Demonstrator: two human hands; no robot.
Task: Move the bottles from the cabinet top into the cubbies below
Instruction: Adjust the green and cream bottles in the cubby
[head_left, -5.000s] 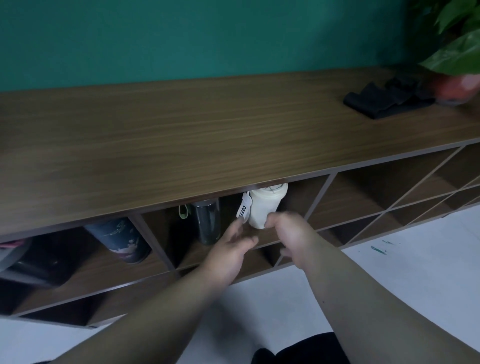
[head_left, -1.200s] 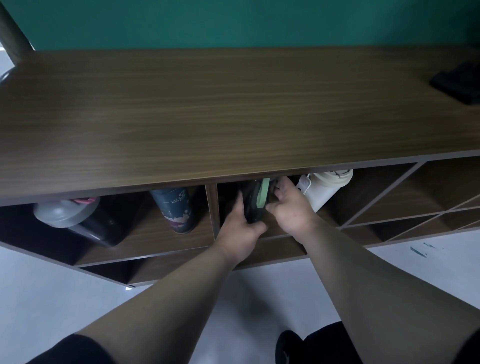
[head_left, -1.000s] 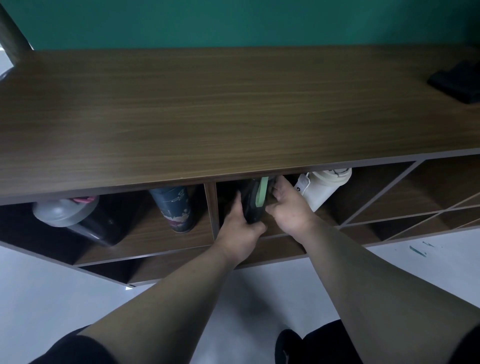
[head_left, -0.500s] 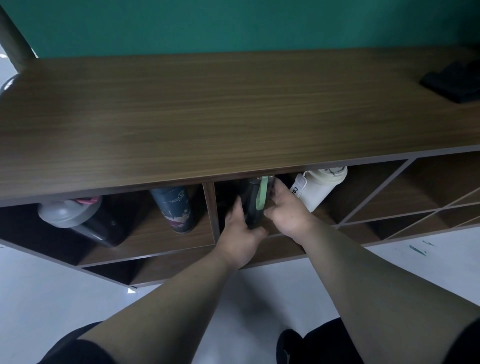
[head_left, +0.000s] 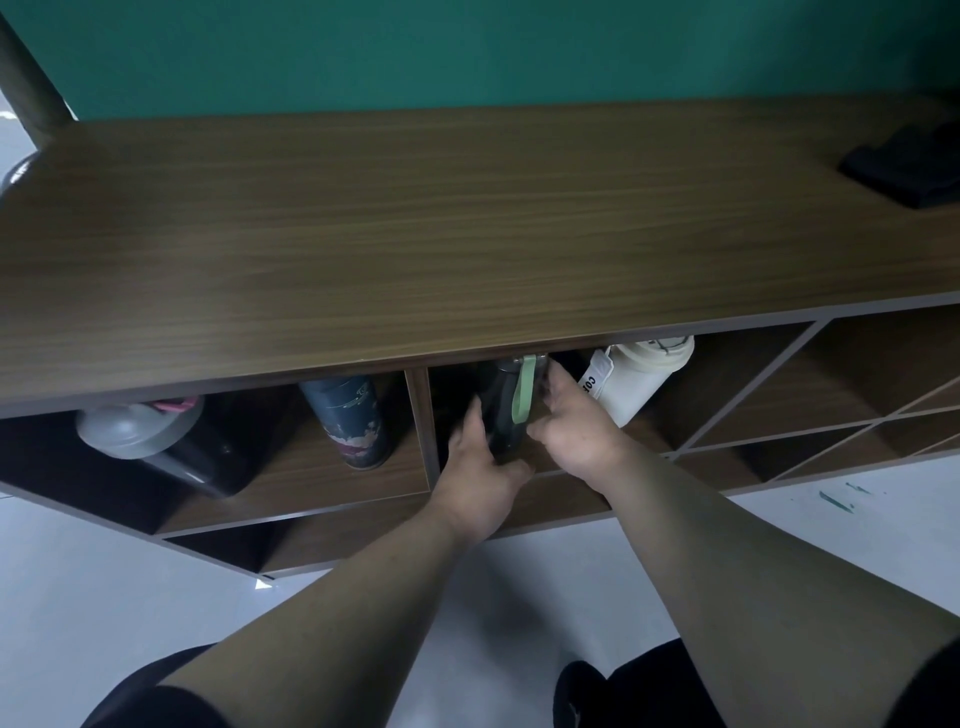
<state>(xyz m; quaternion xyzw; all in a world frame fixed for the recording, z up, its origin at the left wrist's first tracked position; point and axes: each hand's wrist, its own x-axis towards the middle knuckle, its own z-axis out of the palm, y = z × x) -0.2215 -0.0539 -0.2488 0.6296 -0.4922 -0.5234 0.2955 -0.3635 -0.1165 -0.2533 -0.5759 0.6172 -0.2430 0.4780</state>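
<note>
A dark bottle with a pale green strap (head_left: 511, 402) stands in the top-row cubby right of the divider, its top hidden under the cabinet top (head_left: 467, 223). My left hand (head_left: 480, 475) grips its left side and base. My right hand (head_left: 576, 428) holds its right side. A white bottle with a tag (head_left: 634, 384) leans in the same cubby, just right of my right hand. A dark blue patterned bottle (head_left: 350, 418) and a black shaker with a grey lid (head_left: 161, 441) sit in the cubby to the left.
A folded black cloth (head_left: 906, 163) lies at the far right of the cabinet top. Diagonal-divided cubbies (head_left: 831, 410) run to the right. A green wall stands behind, pale floor (head_left: 78, 597) below, and a grey pole (head_left: 28, 88) at the upper left.
Both hands have stayed on the dark bottle and nudged it slightly deeper and more upright in the cubby. The view has drifted a little to the left.
</note>
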